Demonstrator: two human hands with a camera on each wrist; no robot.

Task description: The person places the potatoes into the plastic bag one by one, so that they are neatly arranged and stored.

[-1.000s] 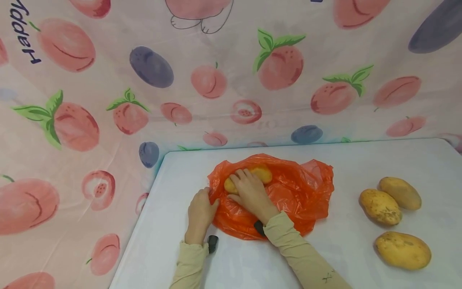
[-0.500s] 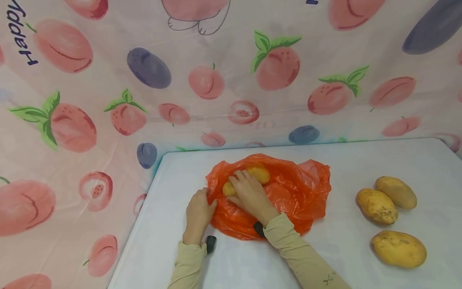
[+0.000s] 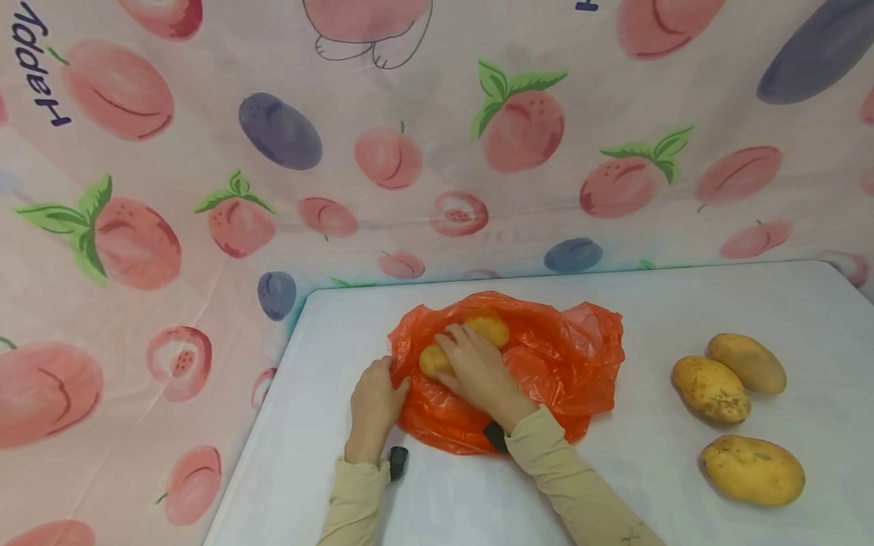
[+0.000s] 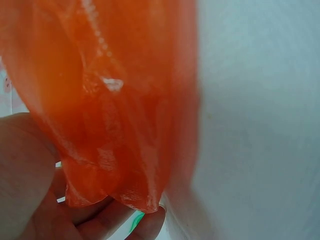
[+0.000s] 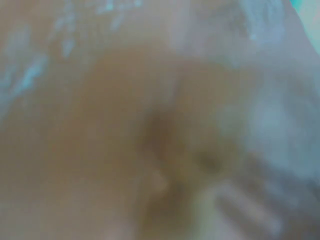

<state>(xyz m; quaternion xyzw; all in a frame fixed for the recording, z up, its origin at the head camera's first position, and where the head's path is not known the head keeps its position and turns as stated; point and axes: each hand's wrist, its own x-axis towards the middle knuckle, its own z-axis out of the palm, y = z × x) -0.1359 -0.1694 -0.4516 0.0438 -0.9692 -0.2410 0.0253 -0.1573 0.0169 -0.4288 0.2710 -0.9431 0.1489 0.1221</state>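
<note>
- Toward the left edge of the desk [image 3: 310, 364], the left hand [image 3: 374, 402] grips an orange bag [image 3: 539, 364].
- Inside, the right hand [image 3: 476, 370] grasps one potato [image 3: 432, 361] beside a second potato [image 3: 492, 327].
- Toward the right edge: three more potatoes [image 3: 712, 390].

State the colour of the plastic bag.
The plastic bag is a see-through orange-red, shown best in the head view.

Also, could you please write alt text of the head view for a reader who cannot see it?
A person's right hand grips a potato among the folds of an orange plastic bag, beside a second potato; the left hand holds the bag's left edge. Three more potatoes lie to the right on a white table.
</note>
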